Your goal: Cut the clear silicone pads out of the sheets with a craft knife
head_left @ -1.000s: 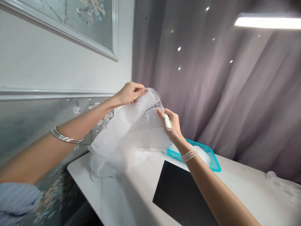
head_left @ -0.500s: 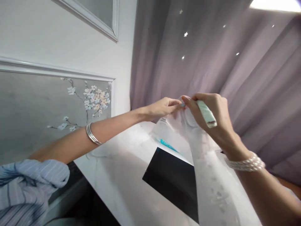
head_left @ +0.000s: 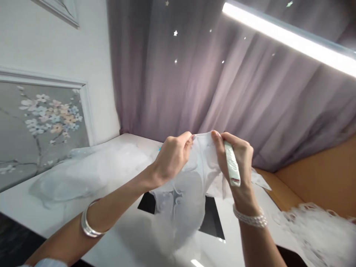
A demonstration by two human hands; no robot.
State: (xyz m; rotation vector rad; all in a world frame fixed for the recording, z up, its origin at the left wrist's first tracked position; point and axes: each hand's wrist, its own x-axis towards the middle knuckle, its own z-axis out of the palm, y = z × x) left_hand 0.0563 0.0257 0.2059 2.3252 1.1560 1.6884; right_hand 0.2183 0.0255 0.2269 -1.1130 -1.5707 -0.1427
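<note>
Together, left hand [head_left: 172, 158] and right hand [head_left: 241, 157] pinch a translucent sheet [head_left: 191, 185] above the black panel [head_left: 213, 219], the right also clasping a pale stick [head_left: 232, 163].

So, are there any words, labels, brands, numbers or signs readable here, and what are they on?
None can be read.
Translucent white material held by the left hand and right hand: no legible text.
Pale green object in the right hand: no legible lettering.
Dark panel: no visible writing.
Curtain: only small star shapes.
</note>
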